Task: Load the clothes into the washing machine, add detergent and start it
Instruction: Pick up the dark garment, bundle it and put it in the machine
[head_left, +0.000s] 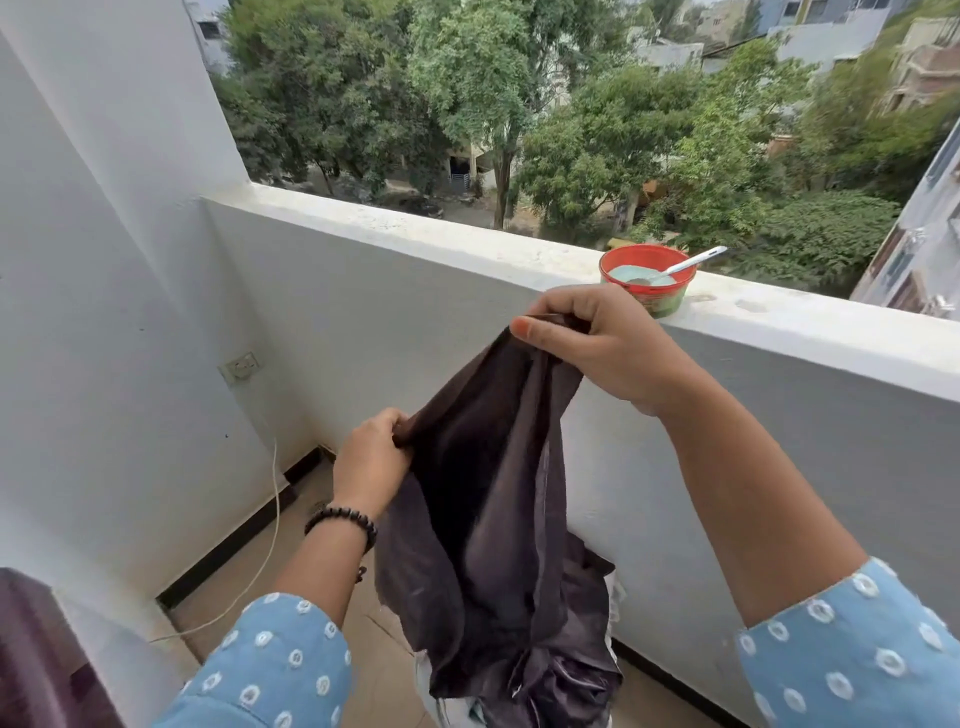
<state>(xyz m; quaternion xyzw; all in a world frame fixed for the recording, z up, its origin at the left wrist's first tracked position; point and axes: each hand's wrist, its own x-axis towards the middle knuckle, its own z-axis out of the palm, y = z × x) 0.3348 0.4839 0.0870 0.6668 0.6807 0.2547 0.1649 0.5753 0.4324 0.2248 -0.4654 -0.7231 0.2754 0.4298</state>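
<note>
Above the balcony floor, the right hand (602, 343) and the left hand (371, 457) each pinch the top edge of a dark garment (493, 519), which hangs between them. Behind, on the parapet ledge (415, 228), stands a red tub (647, 278) of powder with a spoon (685, 264).

I can't see where the dark garment (488, 519) ends; the bottom edge cuts it off. A maroon object (31, 660) in the lower-left corner is cropped beyond identifying.
</note>
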